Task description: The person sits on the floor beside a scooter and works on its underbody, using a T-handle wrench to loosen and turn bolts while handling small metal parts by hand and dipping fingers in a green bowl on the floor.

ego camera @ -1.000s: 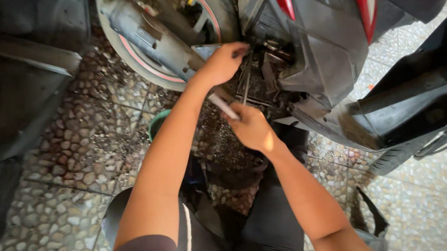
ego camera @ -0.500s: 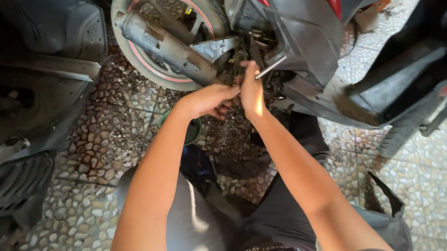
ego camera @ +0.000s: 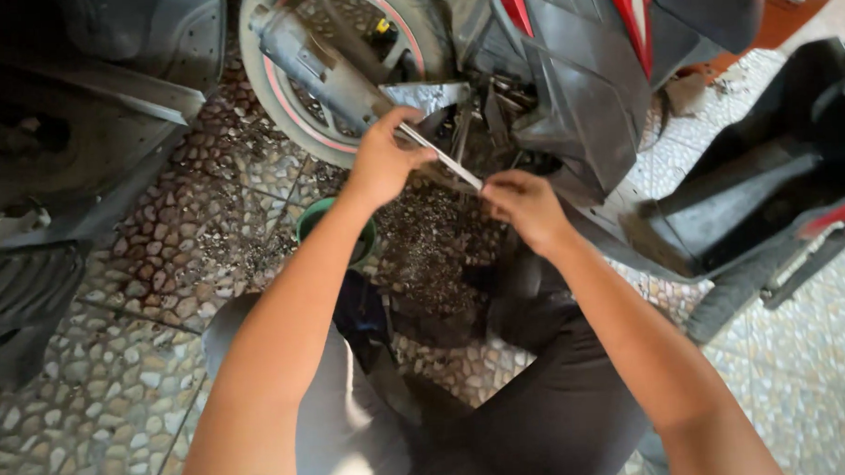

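Hands meet at centre frame under the scooter's rear: the left hand (ego camera: 382, 159) is curled round the upper end of a slim metal rod (ego camera: 441, 156), the right hand (ego camera: 524, 206) pinching its lower end, just below the muffler (ego camera: 318, 68) and wheel (ego camera: 278, 111). Rod slants from upper left to lower right — best kept straight on its line, both grips firm, so it does not bind. Green tub (ego camera: 311, 221) sits near, on the pebbled floor (ego camera: 109, 389).

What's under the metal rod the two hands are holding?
Under the rod, pebbled floor littered with dark debris. The left arm covers part of a green tub, hiding its contents.
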